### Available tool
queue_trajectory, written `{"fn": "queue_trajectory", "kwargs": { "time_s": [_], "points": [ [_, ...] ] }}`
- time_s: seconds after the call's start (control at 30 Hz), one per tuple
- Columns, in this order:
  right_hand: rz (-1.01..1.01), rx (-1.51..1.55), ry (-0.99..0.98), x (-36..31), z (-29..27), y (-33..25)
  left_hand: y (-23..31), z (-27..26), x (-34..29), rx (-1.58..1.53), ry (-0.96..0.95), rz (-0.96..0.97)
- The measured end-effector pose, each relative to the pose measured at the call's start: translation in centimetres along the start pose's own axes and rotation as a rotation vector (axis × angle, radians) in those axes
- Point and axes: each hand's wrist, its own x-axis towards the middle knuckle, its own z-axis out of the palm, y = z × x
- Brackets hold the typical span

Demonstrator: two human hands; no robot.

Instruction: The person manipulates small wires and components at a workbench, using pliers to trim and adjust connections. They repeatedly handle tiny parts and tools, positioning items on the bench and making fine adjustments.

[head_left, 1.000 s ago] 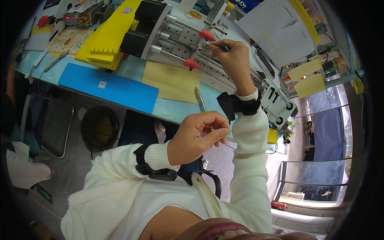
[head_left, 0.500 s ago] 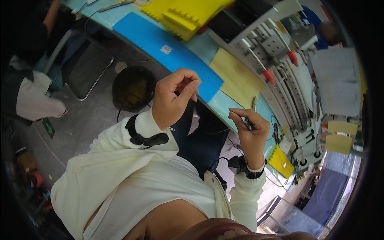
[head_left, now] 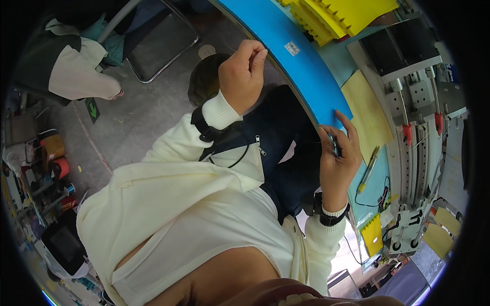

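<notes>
My left hand is closed in a pinch beside the near edge of the long blue mat. Whatever its fingertips hold, if anything, is too small to make out. At the right end of the mat, my right hand curls around a small dark, shiny metal tool, mostly hidden by the fingers, so its kind does not show. The index finger of that hand stretches out over the mat's corner, while the thumb stays bent near the table edge.
Yellow toothed sheets lie beyond the mat. A tan sheet and a yellow-tipped pen-like tool lie to the right, before a metal rig with red-tipped levers. A dark bin and a chair stand left.
The view has turned, so the table sits farther right and up. My hands are farther apart. My right index finger has straightened, and that hand is now at the mat's corner.
</notes>
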Motion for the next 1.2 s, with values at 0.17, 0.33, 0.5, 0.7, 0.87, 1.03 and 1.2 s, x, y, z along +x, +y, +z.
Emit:
{"fn": "queue_trajectory", "kwargs": {
  "time_s": [0.17,0.33,0.5,0.7,0.87,1.03,1.2],
  "points": [
    [0.065,-0.006,0.007,0.0,0.4,0.7,-0.4,0.5,0.3,0.107,0.052,0.091],
    [0.055,0.042,0.014,0.2,0.2,1.1,-0.2,0.6,0.7,0.195,0.076,0.168],
    [0.087,0.066,0.005,0.1,0.2,1.2,-0.2,0.5,0.5,0.333,0.052,0.218],
    [0.084,0.103,0.004,-0.1,0.1,1.4,-0.2,0.2,0.5,0.435,0.028,0.277],
    [0.091,0.182,0.030,-0.1,0.0,1.5,0.2,-0.5,0.2,0.267,-0.011,0.125],
    [0.311,0.584,-0.030,-0.6,-1.5,1.3,3.1,-0.9,0.4,0.135,0.036,0.332],
    [0.423,0.763,-0.175,-1.2,-3.2,0.9,10.2,0.5,-1.0,-0.359,-0.457,0.076]
  ]
}}
